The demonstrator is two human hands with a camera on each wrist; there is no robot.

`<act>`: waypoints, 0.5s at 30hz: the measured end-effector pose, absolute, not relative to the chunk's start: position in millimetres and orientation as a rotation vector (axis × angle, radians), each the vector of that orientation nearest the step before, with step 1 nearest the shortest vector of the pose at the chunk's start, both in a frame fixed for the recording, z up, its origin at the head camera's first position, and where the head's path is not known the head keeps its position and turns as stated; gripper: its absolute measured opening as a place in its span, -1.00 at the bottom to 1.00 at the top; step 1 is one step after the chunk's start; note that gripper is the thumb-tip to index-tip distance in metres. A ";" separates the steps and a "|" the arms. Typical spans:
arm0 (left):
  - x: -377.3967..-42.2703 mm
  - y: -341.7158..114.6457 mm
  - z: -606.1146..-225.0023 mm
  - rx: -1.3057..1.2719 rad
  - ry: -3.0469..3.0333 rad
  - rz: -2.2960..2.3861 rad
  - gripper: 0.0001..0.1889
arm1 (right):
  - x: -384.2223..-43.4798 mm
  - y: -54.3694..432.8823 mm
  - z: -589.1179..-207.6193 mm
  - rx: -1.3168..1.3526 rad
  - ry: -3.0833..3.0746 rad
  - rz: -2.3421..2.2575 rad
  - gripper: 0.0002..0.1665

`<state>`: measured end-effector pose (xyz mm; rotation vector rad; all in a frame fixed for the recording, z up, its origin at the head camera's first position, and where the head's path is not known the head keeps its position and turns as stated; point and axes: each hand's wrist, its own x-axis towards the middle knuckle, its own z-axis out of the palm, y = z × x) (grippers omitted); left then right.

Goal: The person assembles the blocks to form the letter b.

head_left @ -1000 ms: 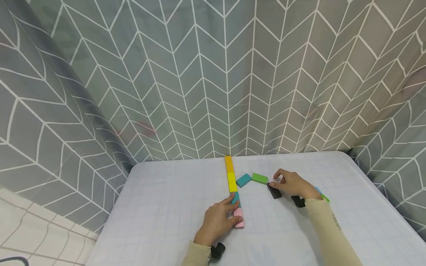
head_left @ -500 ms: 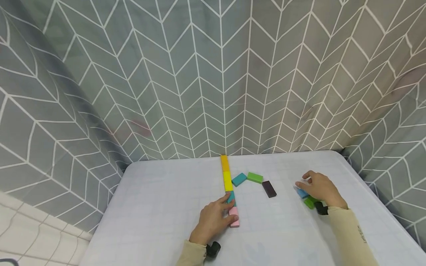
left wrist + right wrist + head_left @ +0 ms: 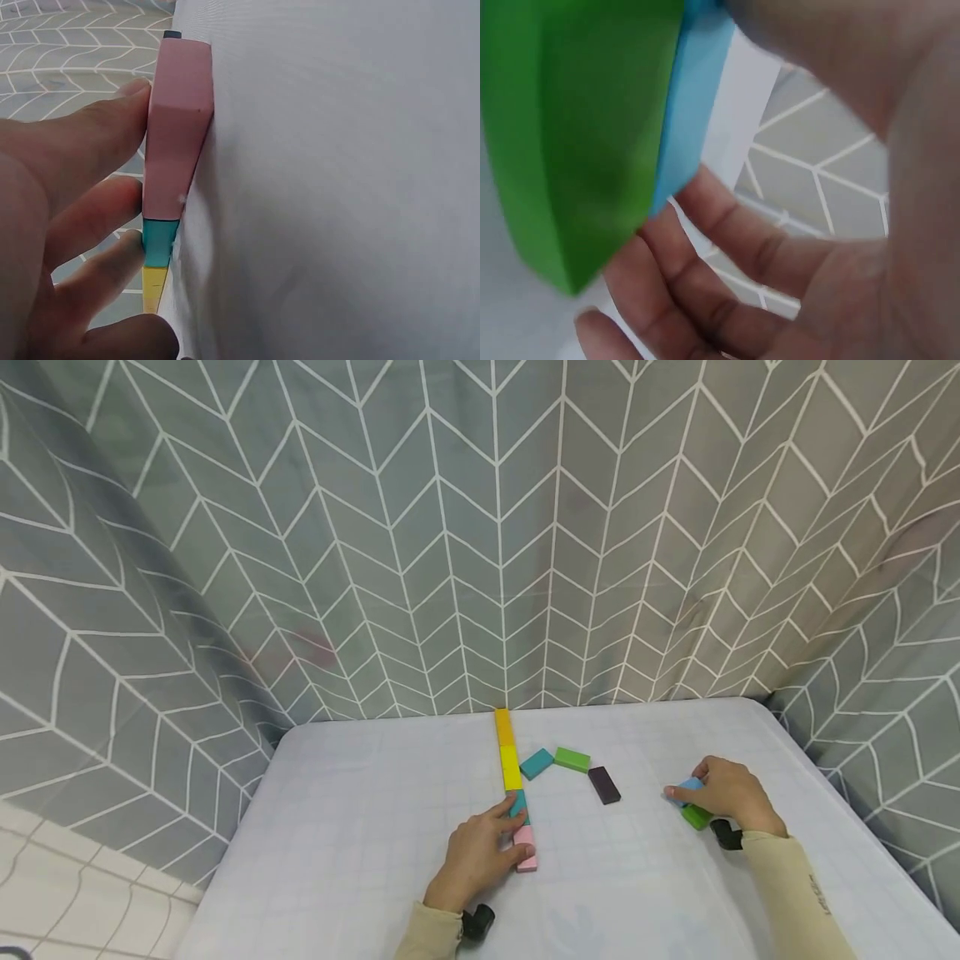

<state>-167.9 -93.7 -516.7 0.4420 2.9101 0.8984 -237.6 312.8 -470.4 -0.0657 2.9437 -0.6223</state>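
A straight row of blocks runs across the table, with an orange block, a yellow block, a teal block and a pink block. My left hand rests along the near end of this row, its fingertips touching the sides of the pink and teal blocks in the left wrist view. On the right, my right hand pinches a light blue block between thumb and fingers. A green block lies right against it, partly under the hand in the head view.
Right of the row, another teal block, a second green block and a dark brown block form a curve. The white-covered table ends at a patterned curtain behind and beside it.
My right hand has left the dark brown block, moved right to the light blue and green blocks, and taken hold of the light blue one. The left hand stays at the row.
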 end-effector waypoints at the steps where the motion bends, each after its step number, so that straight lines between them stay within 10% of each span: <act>1: -168.0 -93.9 -515.9 0.441 2.909 0.896 -0.40 | -237.0 310.9 -470.7 -0.066 2.951 -0.625 -0.16; 15: -167.0 -94.1 -515.0 0.428 2.896 0.913 -0.41 | -227.0 262.7 -467.2 -0.219 2.889 -0.617 -0.33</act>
